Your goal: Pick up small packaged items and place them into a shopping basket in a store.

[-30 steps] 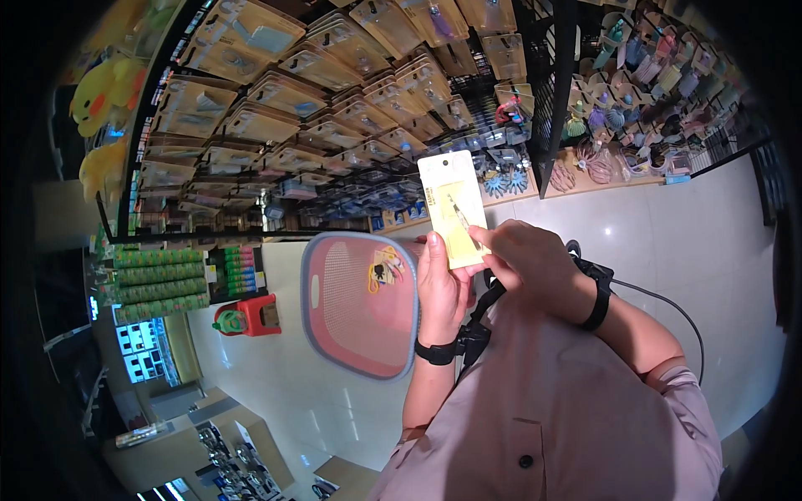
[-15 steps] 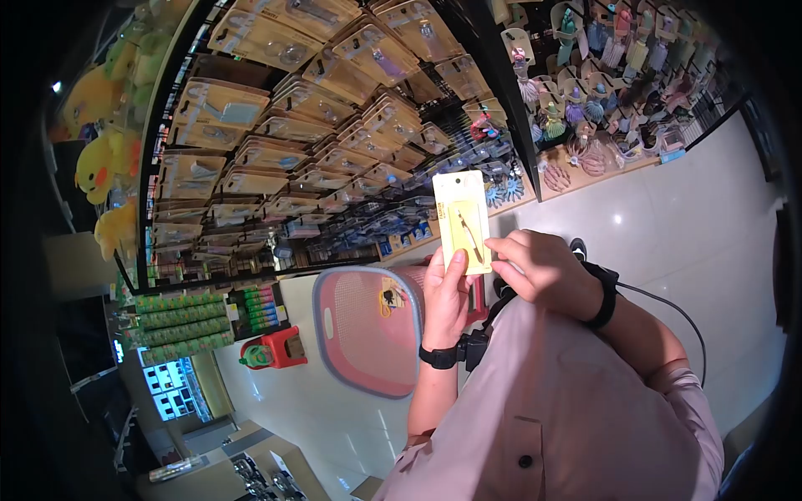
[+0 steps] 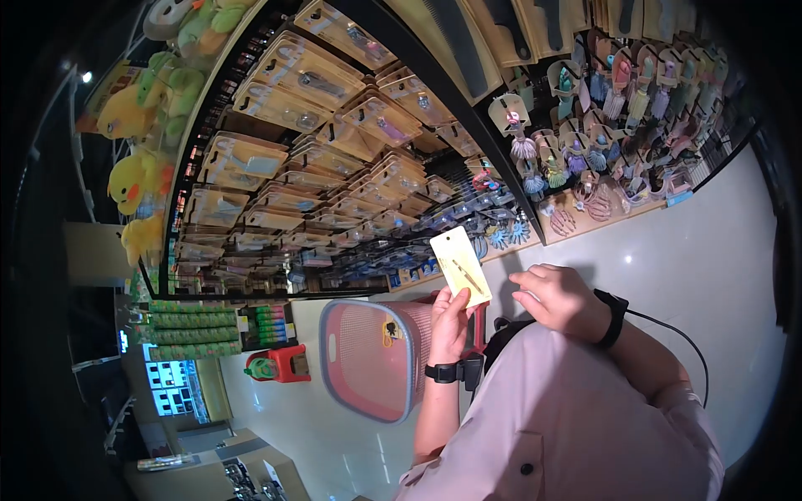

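My left hand (image 3: 449, 324) pinches the lower end of a yellow carded package (image 3: 455, 255) between thumb and fingers. A slim, dark, elongated item lies on the card; its exact kind is too small to make out. The card's hang hole points away from me. To the right of the package, my right hand (image 3: 561, 299) hovers apart from it, fingers loosely bent and spread, holding nothing. Beyond the card stands a black rack (image 3: 501, 154) hung with many carded goods (image 3: 330, 163).
A pink basket with a grey rim (image 3: 327, 361) stands on the floor left of my left hand, a small package (image 3: 391, 329) inside. Near it is a red stool (image 3: 292, 364). Plush toys (image 3: 132, 185) hang far left; brushes (image 3: 576, 142) hang right.
My right hand has drawn away from the package to the right. The left hand has lowered the package slightly and tilted it. The view has shifted, showing more of the upper racks.
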`<state>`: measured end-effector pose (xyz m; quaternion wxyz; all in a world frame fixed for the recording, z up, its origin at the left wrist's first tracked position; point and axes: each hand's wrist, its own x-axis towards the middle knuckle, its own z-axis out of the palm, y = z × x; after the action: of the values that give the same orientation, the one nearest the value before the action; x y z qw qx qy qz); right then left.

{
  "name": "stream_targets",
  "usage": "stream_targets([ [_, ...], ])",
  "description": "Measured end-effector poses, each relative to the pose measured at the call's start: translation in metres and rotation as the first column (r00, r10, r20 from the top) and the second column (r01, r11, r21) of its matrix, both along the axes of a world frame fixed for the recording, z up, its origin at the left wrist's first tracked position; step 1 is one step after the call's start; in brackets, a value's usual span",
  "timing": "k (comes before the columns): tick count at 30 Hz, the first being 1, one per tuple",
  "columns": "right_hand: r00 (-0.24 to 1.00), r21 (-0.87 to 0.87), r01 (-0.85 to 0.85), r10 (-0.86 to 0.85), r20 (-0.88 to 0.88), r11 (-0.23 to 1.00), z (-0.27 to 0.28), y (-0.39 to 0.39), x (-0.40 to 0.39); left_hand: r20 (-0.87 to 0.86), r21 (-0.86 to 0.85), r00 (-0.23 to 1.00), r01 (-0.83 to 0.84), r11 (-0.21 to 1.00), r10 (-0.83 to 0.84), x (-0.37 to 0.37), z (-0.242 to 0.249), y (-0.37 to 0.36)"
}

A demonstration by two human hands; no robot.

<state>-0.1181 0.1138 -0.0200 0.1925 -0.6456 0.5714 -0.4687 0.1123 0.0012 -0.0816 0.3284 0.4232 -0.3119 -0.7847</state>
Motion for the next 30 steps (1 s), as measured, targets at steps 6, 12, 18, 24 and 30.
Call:
stream_targets([
  [6, 0.991, 0.028, -0.104, 0.106, -0.081, 0.994, -0.011, -0.001, -0.014, 0.069, -0.089, 0.998, 0.010, 0.996, -0.004, -0.022, -0.010, -0.025],
  [12, 0.985, -0.099, -0.039, 0.022, -0.173, 0.994, -0.015, -0.007, -0.008, 0.084, -0.219, 0.996, 0.027, 0.975, -0.009, -0.042, -0.001, -0.097],
  [18, 0.977, 0.214, 0.071, -0.025, -0.213, 0.974, -0.014, -0.017, -0.011, 0.030, -0.235, 0.997, 0.078, 0.969, -0.073, -0.059, -0.013, -0.159],
  [24, 0.973, 0.269, 0.142, -0.085, -0.213, 0.953, -0.005, -0.023, -0.001, 0.040, -0.195, 0.994, 0.111, 0.975, -0.105, -0.062, -0.034, -0.183],
  [30, 0.970, 0.193, 0.187, -0.151, -0.188, 0.963, 0.000, -0.032, 0.017, 0.023, -0.214, 0.991, 0.137, 0.967, -0.136, -0.059, -0.048, -0.194],
])
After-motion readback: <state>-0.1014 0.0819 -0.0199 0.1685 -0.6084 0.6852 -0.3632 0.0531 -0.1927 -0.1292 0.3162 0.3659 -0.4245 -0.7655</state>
